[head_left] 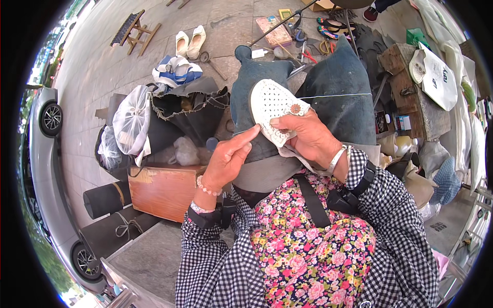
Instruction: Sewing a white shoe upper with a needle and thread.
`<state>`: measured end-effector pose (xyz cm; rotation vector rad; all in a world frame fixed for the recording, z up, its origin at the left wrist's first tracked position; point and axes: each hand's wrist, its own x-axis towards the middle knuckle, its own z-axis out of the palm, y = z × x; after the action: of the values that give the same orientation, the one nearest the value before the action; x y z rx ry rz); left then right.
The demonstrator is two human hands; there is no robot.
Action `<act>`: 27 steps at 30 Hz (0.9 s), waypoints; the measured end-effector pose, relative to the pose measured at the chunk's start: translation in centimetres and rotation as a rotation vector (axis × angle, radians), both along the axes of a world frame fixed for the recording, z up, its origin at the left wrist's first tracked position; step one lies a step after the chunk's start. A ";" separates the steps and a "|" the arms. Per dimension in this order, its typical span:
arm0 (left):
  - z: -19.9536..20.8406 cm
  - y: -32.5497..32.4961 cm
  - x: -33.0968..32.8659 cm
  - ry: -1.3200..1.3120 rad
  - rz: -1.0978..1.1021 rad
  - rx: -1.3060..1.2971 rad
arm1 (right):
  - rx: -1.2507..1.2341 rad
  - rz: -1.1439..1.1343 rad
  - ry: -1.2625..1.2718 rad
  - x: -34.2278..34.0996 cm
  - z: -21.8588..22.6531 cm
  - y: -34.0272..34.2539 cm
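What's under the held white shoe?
Dark blue cloth over the knees shows around the white shoe. The right hand has its thumb on top; its fingers underneath are mostly hidden. Cloth directly behind is covered.

Left hand (229, 159) beside right hand (316, 136).
Left forefinger (248, 135) reaches toward the right thumb (283, 122), which lies above mostly hidden fingers.

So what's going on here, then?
A seated person is handling a white perforated shoe above their lap. The right hand grips it, thumb on top, near a small flower ornament. The left hand has its index finger at the shoe's near edge; whether it pinches anything is unclear. A pale thread runs from the shoe's right side across dark blue cloth. Another pair of pale shoes sits on the pavement.
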<state>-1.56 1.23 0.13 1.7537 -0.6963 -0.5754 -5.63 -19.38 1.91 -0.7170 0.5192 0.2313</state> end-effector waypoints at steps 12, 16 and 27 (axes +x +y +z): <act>0.4 -0.5 -0.1 -0.050 0.011 0.012 | -0.021 -0.002 0.005 0.0 -0.2 0.1; 0.5 -0.6 0.0 -0.084 0.004 0.007 | -0.038 -0.001 0.022 0.0 0.0 0.1; -0.1 -2.3 -0.1 -0.273 0.126 -0.071 | -0.097 -0.020 0.005 0.1 -0.1 0.3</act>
<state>-1.67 -1.03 0.02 1.8126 -0.7776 -0.2244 -5.56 -19.11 1.82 -0.8056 0.5452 0.1908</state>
